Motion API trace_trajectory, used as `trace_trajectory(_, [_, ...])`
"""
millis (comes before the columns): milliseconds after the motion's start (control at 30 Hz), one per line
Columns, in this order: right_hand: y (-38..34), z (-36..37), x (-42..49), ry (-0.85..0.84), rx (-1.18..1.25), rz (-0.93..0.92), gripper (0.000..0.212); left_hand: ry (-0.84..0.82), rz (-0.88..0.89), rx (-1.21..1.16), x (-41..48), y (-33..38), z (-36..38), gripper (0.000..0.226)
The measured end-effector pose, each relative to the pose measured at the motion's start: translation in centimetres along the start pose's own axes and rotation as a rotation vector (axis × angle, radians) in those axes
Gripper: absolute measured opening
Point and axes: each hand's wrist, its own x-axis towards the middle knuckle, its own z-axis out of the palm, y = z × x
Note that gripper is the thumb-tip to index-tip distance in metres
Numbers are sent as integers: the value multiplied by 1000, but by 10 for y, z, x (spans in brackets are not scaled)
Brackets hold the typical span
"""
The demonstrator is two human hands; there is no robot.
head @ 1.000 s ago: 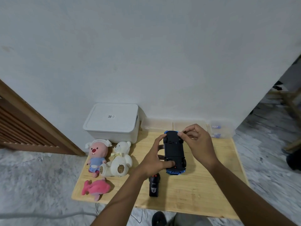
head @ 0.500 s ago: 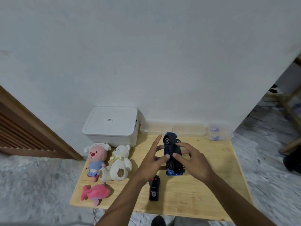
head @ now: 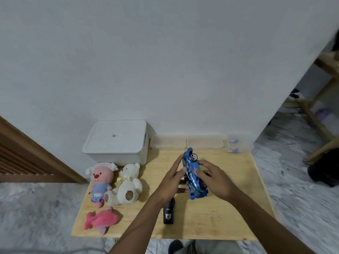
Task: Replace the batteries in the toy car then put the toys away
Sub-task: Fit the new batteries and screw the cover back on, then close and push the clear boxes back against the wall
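Observation:
A blue toy car (head: 193, 176) is tipped on its side above the middle of the low wooden table (head: 229, 208), blue body facing left and wheels facing right. My left hand (head: 173, 177) presses against its left side with fingers stretched out. My right hand (head: 213, 177) grips it from the right. A black remote control (head: 168, 212) lies flat near the front edge, just under my left wrist. On the left sit a pink beaver plush (head: 100, 182), a white teddy bear (head: 126, 184) and a pink fish plush (head: 102, 219).
A white lidded storage box (head: 117, 142) stands at the back left against the wall. Two clear flat containers (head: 187, 143) and a small clear box with blue-labelled batteries (head: 233, 145) line the back edge. Wooden furniture legs (head: 319, 114) stand on the right.
The car was upside down with its black underside up; both hands have rolled it onto its side, blue body now showing. The right hand shifted from the car's far end to its side.

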Motion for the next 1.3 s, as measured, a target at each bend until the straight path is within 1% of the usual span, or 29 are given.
trace_trajectory(100, [12,-4,-1,86,-35,0,36,-19,-35,41,7,-6,3,53])
trace_trajectory(233, [22,-7,-11,187,-135,-29,55,-42,-52,135,13,-13,8,53])
trace_trajectory(367, [39,-8,-13,146,-177,32,53,-54,-57,178,24,-30,18,58])
trace_trajectory(467, [61,-12,-13,140,-184,106,61,-40,-63,221,33,-43,29,61])
trace_trajectory(533, [73,-16,-10,133,-196,155,62,-16,-79,263,41,-52,38,62])
trace_trajectory(700, [101,-23,6,46,-197,274,62,14,-141,397,66,-72,56,65])
trace_trajectory(900, [120,-28,24,-8,-225,320,61,42,-159,512,89,-92,68,66])
trace_trajectory(1067, [122,-30,31,-11,-252,324,59,93,-199,594,104,-112,64,69])
trace_trajectory(1133, [123,-32,34,-8,-268,321,59,108,-182,620,107,-119,61,72])
trace_trajectory(1300, [123,-33,36,-13,-292,334,56,100,-166,600,98,-115,60,80])
